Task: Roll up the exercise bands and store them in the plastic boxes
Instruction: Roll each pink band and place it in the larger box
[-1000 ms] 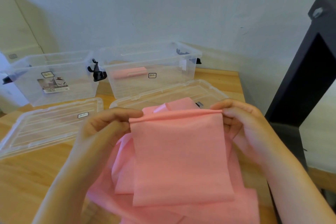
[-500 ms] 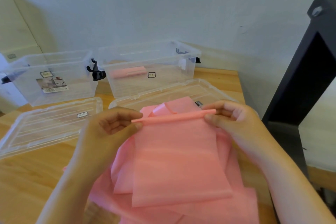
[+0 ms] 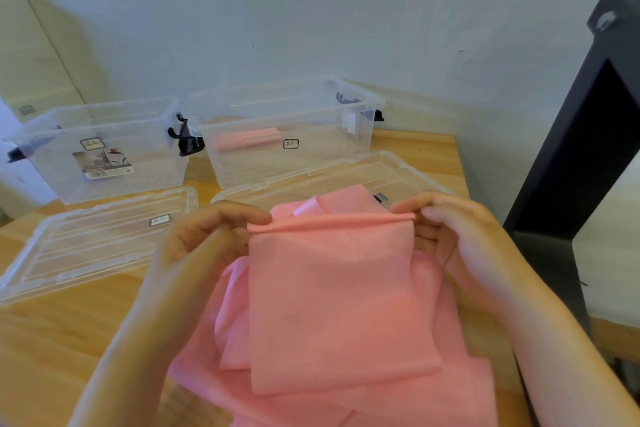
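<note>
Head view: a person's two hands hold a pink band [image 3: 339,305] above a wooden counter [image 3: 69,340]. The left hand [image 3: 207,236], at 9 o'clock of the band, and the right hand [image 3: 460,236], at 3 o'clock, each pinch one end of a thin roll [image 3: 329,224] along its top edge, fingers curled. The roll's long axis runs 9 to 3 o'clock, and both hands are equally near. The loose length hangs toward 6 o'clock. An open box [image 3: 346,104] sits at 12 o'clock, with a rolled band [image 3: 247,140] inside. Pink folds beneath are bunched and cut off below, so one band or several cannot be told.
</note>
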A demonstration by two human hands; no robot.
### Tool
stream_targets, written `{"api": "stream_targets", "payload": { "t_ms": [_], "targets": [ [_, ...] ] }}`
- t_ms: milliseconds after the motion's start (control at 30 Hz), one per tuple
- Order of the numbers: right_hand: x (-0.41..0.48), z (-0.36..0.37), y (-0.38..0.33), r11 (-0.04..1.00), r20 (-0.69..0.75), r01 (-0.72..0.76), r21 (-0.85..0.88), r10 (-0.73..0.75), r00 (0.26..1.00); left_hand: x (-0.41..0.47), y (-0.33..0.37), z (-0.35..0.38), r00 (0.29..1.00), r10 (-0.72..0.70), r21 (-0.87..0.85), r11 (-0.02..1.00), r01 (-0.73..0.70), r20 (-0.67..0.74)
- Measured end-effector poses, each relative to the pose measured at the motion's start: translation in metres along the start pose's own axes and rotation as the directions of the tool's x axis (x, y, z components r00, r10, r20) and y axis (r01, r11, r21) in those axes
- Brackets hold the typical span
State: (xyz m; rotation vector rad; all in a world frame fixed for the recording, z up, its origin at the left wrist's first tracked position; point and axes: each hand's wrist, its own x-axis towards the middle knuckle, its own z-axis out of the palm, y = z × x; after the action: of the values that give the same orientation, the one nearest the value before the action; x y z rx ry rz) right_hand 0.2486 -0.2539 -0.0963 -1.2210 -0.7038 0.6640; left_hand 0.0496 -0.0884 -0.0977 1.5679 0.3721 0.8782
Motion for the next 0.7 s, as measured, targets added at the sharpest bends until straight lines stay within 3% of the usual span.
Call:
{"api": "stream_targets", "payload": {
  "t_ms": [167, 400, 500, 700],
  "targets": [
    [-0.0041, 0.0022, -0.0016, 0.979, -0.017, 0.058, -0.195, -0.062, 0.998, 0.0007, 0.0005, 0.0093, 0.996, 0.078, 0.142, 0.987, -0.071, -0.046],
    [-0.0028, 0.0046, -0.0002, 0.947, -0.046, 0.08, -0.31, -0.099, 0.994, 0.0026, -0.0029, 0.0085, 0.996, 0.046, 0.146, 0.989, -0.034, -0.077],
    [-0.004, 0.0052, -0.001, 0.959, -0.04, 0.085, -0.269, -0.1, 0.994, 0.0029, -0.0041, 0.0106, 0.997, 0.033, 0.11, 0.994, -0.025, -0.07],
    [-0.0042, 0.0039, -0.0053, 0.999, 0.003, 0.043, -0.026, -0.043, 0.999, 0.0014, -0.0026, 0.0038, 1.0, -0.026, -0.044, 0.999, 0.025, -0.012]
  ]
}}
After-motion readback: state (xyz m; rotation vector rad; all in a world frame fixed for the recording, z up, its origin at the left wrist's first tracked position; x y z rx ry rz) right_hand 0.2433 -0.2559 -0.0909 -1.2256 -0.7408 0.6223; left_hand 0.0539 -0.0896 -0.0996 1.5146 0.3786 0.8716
